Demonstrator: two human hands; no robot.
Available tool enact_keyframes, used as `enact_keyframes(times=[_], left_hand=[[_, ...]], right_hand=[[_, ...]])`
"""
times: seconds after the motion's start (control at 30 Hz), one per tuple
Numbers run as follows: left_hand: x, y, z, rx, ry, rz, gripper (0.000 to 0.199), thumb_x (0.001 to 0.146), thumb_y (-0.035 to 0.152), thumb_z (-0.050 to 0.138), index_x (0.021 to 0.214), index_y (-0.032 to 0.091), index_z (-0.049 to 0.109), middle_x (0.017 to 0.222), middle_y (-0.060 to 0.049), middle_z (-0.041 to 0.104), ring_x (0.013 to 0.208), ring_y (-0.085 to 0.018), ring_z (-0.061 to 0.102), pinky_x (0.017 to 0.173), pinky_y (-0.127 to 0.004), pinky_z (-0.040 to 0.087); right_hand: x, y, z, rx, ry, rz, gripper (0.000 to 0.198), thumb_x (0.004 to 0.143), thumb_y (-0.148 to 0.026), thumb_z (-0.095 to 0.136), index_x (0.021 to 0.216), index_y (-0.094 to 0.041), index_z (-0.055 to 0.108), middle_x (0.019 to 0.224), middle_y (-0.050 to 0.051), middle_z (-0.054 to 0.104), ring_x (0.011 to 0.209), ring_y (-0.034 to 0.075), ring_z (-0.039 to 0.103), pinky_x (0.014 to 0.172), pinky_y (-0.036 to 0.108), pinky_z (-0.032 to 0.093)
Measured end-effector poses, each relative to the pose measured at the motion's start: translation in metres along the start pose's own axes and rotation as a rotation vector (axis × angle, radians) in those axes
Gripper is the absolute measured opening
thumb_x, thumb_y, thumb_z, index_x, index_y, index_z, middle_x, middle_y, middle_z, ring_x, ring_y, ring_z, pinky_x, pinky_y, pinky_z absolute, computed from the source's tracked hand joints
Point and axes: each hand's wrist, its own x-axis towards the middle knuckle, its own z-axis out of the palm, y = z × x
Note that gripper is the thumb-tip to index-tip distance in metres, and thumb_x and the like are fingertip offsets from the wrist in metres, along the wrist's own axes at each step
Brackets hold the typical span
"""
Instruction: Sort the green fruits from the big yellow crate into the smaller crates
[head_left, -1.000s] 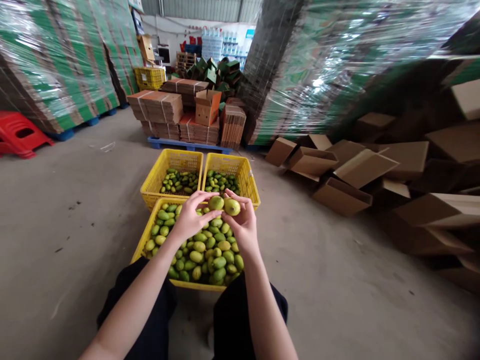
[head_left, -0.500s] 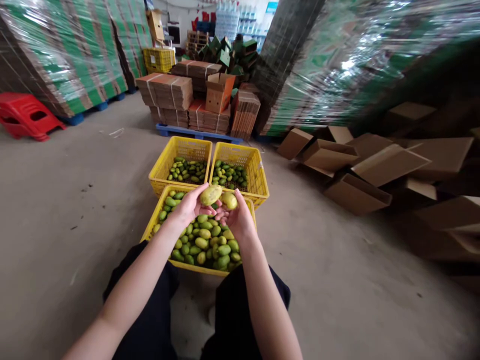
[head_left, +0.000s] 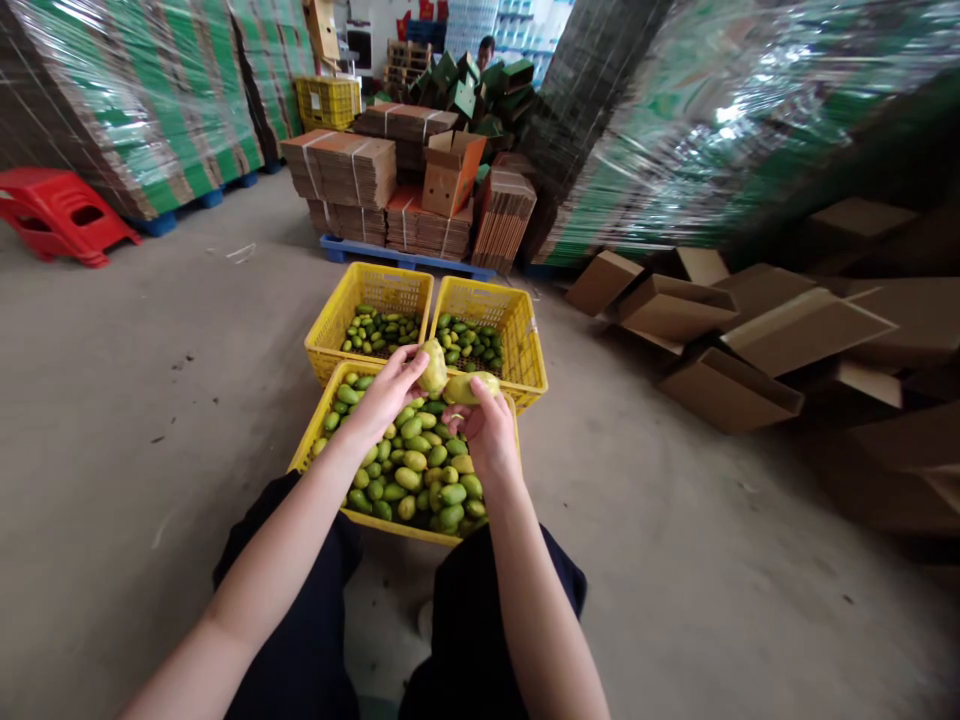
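Observation:
My left hand (head_left: 394,390) is closed on an oval yellow-green fruit (head_left: 433,367), mango-like and held upright. Beside it, my right hand (head_left: 482,430) grips a second oval yellow-green fruit (head_left: 471,387), which lies sideways between thumb and fingers. The two fruits almost meet; I cannot tell whether they touch. Both hands are above the near yellow crate (head_left: 409,528), which is full of similar fruits (head_left: 411,470) in green and yellow-green. Behind it stand a left yellow crate (head_left: 322,345) and a right yellow crate (head_left: 530,350), each partly filled with smaller, darker green fruits.
Flattened cartons (head_left: 341,165) are stacked on a blue pallet (head_left: 405,258) beyond the crates. Loose open boxes (head_left: 679,310) lie in a heap to the right. A red stool (head_left: 64,215) stands far left. Wrapped pallets flank both sides, and a person's head (head_left: 486,48) shows at the back.
The left hand's fruit has turned from lying tilted to upright. The right hand's fruit has turned sideways, showing its length. The whole view has shifted slightly.

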Motion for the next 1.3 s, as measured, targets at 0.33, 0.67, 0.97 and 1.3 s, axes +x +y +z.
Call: enact_keyframes(times=[0.33,0.67,0.97,1.3], left_hand=[[0.003,0.002,-0.011,0.127,-0.176,0.239,0.042,0.076,0.031,0.079,0.115,0.021,0.065,0.123,-0.007,0.067,0.121,-0.023,0.059,0.111,-0.038,0.040],[-0.001,0.006,-0.009,-0.021,-0.103,0.186,0.045,0.074,0.039,0.081,0.111,0.019,0.064,0.112,-0.007,0.070,0.108,-0.023,0.067,0.095,-0.036,0.055],[0.001,0.009,-0.006,-0.184,-0.047,-0.084,0.039,0.083,0.051,0.070,0.089,0.012,0.069,0.079,-0.005,0.073,0.064,-0.011,0.069,0.063,-0.019,0.056],[-0.003,0.011,-0.012,0.028,-0.262,0.142,0.046,0.073,0.036,0.081,0.115,0.020,0.071,0.109,-0.007,0.073,0.107,-0.021,0.065,0.094,-0.029,0.048]], right_hand=[[-0.009,0.002,0.007,-0.266,0.122,-0.525,0.042,0.068,-0.029,0.083,0.098,-0.025,0.054,0.097,0.000,0.070,0.090,0.016,0.068,0.083,0.032,0.056],[-0.003,0.002,-0.001,0.037,0.058,-0.177,0.035,0.068,-0.039,0.083,0.090,-0.023,0.060,0.081,-0.003,0.071,0.059,0.011,0.061,0.058,0.025,0.051],[-0.003,0.003,0.004,0.128,-0.110,0.012,0.044,0.072,-0.063,0.071,0.085,-0.020,0.068,0.076,0.004,0.072,0.065,0.019,0.066,0.058,0.031,0.052],[-0.015,0.002,0.006,-0.240,-0.129,-0.283,0.039,0.082,-0.054,0.067,0.112,-0.030,0.062,0.087,-0.002,0.065,0.073,0.015,0.061,0.065,0.030,0.053]])
